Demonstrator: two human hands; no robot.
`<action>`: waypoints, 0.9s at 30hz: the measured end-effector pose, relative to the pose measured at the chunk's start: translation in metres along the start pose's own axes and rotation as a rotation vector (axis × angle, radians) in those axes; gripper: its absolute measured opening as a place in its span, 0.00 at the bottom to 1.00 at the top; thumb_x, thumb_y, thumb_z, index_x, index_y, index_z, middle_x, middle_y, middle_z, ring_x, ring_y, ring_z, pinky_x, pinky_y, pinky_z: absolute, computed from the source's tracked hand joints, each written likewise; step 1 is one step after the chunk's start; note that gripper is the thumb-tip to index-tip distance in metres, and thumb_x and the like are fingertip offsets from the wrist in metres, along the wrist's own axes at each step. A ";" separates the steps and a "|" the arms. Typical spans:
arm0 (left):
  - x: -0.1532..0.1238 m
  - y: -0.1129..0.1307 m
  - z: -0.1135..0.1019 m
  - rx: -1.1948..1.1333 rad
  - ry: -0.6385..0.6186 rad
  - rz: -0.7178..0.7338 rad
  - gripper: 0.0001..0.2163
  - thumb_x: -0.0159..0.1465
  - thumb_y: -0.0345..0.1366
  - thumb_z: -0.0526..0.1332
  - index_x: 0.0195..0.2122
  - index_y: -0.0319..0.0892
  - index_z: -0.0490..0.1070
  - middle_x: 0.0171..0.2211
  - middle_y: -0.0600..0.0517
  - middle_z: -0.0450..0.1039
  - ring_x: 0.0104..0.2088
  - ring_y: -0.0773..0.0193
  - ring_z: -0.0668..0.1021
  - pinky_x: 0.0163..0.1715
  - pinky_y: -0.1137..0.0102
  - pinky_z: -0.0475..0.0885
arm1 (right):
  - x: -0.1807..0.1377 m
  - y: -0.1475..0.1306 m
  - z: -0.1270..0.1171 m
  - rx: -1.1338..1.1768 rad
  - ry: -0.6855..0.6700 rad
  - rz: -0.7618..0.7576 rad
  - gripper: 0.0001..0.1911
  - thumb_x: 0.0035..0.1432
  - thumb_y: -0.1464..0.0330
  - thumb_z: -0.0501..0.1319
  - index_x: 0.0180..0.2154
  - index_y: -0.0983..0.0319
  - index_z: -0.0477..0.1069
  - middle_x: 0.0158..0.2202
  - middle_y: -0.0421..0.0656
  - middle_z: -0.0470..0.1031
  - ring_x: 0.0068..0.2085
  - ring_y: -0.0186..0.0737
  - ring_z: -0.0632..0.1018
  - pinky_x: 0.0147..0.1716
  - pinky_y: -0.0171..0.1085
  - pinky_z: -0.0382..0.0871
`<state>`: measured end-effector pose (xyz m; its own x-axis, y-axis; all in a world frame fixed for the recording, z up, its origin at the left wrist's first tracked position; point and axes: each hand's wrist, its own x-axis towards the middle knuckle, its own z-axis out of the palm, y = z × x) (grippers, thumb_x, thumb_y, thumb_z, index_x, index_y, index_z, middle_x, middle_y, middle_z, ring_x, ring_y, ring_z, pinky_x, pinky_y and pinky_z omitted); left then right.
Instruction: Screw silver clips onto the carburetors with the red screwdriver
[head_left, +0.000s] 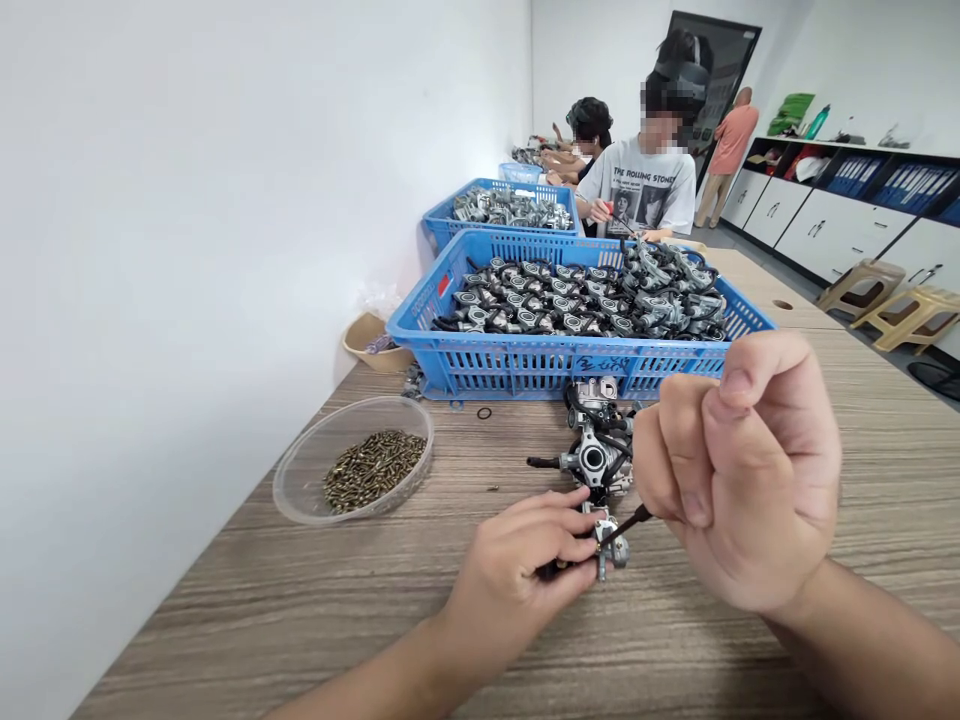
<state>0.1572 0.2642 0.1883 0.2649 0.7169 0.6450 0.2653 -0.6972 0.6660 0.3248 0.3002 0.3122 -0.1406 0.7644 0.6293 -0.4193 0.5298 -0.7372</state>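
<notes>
My left hand (517,560) is closed round a small metal carburetor (616,548) on the wooden table, steadying it with the fingertips. In my right hand (750,480), a fist, is a screwdriver whose dark shaft (628,524) slants down to the left; its handle is hidden in the palm. The tip meets the carburetor close to a small brass-coloured part by my left fingers. Just beyond, more carburetors (594,458) with black hoses stand in a row. To the left, a clear plastic bowl (292,490) holds many small brass-coloured screw-like pieces (375,470).
A large blue crate (495,365) full of carburetors stands behind the row, with another blue crate (442,228) beyond. A small tan bowl (364,335) sits by the wall. A black ring (484,413) and a small loose piece (493,488) lie on the table. Co-workers (637,180) sit farther back.
</notes>
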 end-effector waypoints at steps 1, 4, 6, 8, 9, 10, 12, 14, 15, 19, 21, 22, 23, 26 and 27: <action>0.000 0.000 0.000 -0.001 -0.001 -0.001 0.04 0.69 0.31 0.75 0.36 0.44 0.85 0.41 0.49 0.91 0.48 0.51 0.92 0.53 0.58 0.90 | 0.000 0.000 0.000 -0.005 0.001 0.004 0.10 0.79 0.71 0.57 0.41 0.53 0.63 0.22 0.27 0.56 0.17 0.26 0.52 0.16 0.24 0.59; -0.001 -0.001 0.000 0.000 0.001 -0.004 0.04 0.69 0.31 0.75 0.36 0.44 0.85 0.41 0.49 0.91 0.48 0.51 0.92 0.53 0.58 0.90 | 0.000 0.000 -0.001 -0.021 0.008 0.002 0.09 0.80 0.71 0.56 0.43 0.53 0.63 0.21 0.27 0.57 0.16 0.27 0.51 0.15 0.24 0.58; 0.000 0.000 -0.001 -0.004 0.006 0.004 0.05 0.69 0.32 0.75 0.35 0.44 0.84 0.41 0.49 0.91 0.48 0.52 0.92 0.53 0.59 0.90 | -0.001 0.000 0.000 -0.024 0.017 0.006 0.09 0.80 0.71 0.55 0.43 0.52 0.63 0.21 0.26 0.57 0.16 0.27 0.50 0.14 0.24 0.57; 0.001 0.000 -0.001 -0.010 0.007 0.010 0.05 0.70 0.32 0.75 0.35 0.43 0.84 0.41 0.49 0.91 0.48 0.52 0.92 0.54 0.60 0.90 | -0.001 0.000 0.000 -0.015 0.029 0.011 0.09 0.80 0.71 0.55 0.44 0.52 0.62 0.21 0.26 0.58 0.16 0.27 0.50 0.14 0.24 0.57; 0.001 0.000 -0.001 -0.012 0.008 0.013 0.05 0.70 0.32 0.74 0.35 0.43 0.84 0.41 0.49 0.91 0.47 0.53 0.92 0.54 0.60 0.90 | -0.001 0.000 -0.001 -0.009 0.032 0.014 0.08 0.80 0.71 0.56 0.44 0.52 0.62 0.21 0.27 0.58 0.16 0.27 0.50 0.14 0.24 0.57; 0.001 0.000 -0.001 -0.013 0.009 0.015 0.05 0.70 0.32 0.74 0.35 0.43 0.84 0.41 0.49 0.91 0.47 0.53 0.92 0.54 0.60 0.90 | -0.001 0.000 -0.001 -0.005 0.033 0.017 0.08 0.80 0.71 0.55 0.44 0.52 0.62 0.21 0.27 0.58 0.16 0.27 0.50 0.14 0.24 0.57; 0.001 0.000 -0.001 -0.014 0.004 0.010 0.05 0.69 0.32 0.75 0.35 0.44 0.84 0.41 0.50 0.91 0.47 0.53 0.92 0.54 0.59 0.90 | -0.001 -0.001 -0.001 0.001 0.031 0.015 0.08 0.80 0.70 0.56 0.44 0.52 0.62 0.22 0.27 0.58 0.16 0.27 0.50 0.14 0.24 0.56; 0.001 -0.001 -0.001 -0.016 -0.005 0.001 0.04 0.69 0.31 0.75 0.36 0.44 0.84 0.41 0.50 0.91 0.47 0.52 0.92 0.55 0.58 0.90 | -0.001 -0.001 -0.002 0.009 0.029 0.015 0.07 0.80 0.70 0.56 0.44 0.52 0.62 0.22 0.27 0.58 0.16 0.28 0.50 0.14 0.25 0.56; 0.001 -0.001 -0.001 -0.018 -0.011 -0.004 0.04 0.68 0.30 0.75 0.36 0.45 0.84 0.42 0.50 0.91 0.48 0.51 0.92 0.55 0.57 0.89 | 0.000 -0.001 -0.002 0.015 0.029 0.018 0.07 0.80 0.70 0.56 0.44 0.52 0.62 0.22 0.27 0.58 0.16 0.28 0.50 0.14 0.25 0.56; 0.000 -0.001 -0.001 -0.018 -0.017 -0.001 0.04 0.68 0.30 0.75 0.36 0.45 0.84 0.42 0.50 0.91 0.48 0.51 0.92 0.56 0.57 0.89 | 0.000 0.002 -0.003 0.023 0.025 0.027 0.07 0.80 0.70 0.55 0.45 0.52 0.62 0.22 0.27 0.58 0.16 0.28 0.50 0.14 0.24 0.55; -0.001 -0.002 -0.001 -0.010 -0.009 0.006 0.04 0.68 0.31 0.76 0.36 0.44 0.84 0.42 0.50 0.91 0.48 0.52 0.92 0.56 0.58 0.89 | 0.000 0.003 -0.003 0.013 0.016 0.025 0.07 0.80 0.69 0.55 0.46 0.51 0.62 0.23 0.26 0.58 0.16 0.27 0.50 0.14 0.24 0.55; -0.001 -0.002 -0.001 -0.004 -0.006 0.007 0.04 0.68 0.32 0.76 0.37 0.44 0.84 0.43 0.50 0.91 0.49 0.52 0.92 0.56 0.58 0.89 | 0.000 0.004 -0.003 0.003 0.019 0.029 0.07 0.81 0.69 0.55 0.46 0.51 0.61 0.23 0.26 0.58 0.16 0.27 0.51 0.14 0.24 0.55; -0.002 -0.003 -0.001 0.000 -0.003 0.008 0.04 0.69 0.32 0.76 0.37 0.44 0.84 0.43 0.50 0.91 0.49 0.52 0.92 0.56 0.59 0.89 | 0.000 0.004 -0.003 -0.006 0.024 0.036 0.07 0.81 0.68 0.56 0.45 0.51 0.61 0.23 0.26 0.58 0.16 0.27 0.51 0.14 0.24 0.55; -0.003 -0.004 0.000 0.006 -0.004 0.001 0.04 0.69 0.33 0.75 0.37 0.45 0.84 0.44 0.50 0.91 0.49 0.52 0.92 0.56 0.58 0.89 | -0.001 0.005 -0.002 -0.020 0.045 0.045 0.07 0.81 0.68 0.56 0.45 0.51 0.60 0.22 0.26 0.57 0.16 0.28 0.52 0.14 0.25 0.55; -0.003 -0.004 0.000 0.006 -0.005 0.000 0.04 0.69 0.33 0.75 0.37 0.45 0.84 0.44 0.50 0.91 0.49 0.52 0.92 0.55 0.58 0.89 | -0.002 0.005 -0.001 -0.018 0.045 0.042 0.07 0.81 0.69 0.55 0.45 0.51 0.61 0.22 0.26 0.57 0.16 0.28 0.52 0.14 0.25 0.55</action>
<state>0.1551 0.2648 0.1832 0.2700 0.7166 0.6432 0.2709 -0.6975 0.6634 0.3238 0.3020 0.3072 -0.1174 0.8015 0.5863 -0.3978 0.5030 -0.7673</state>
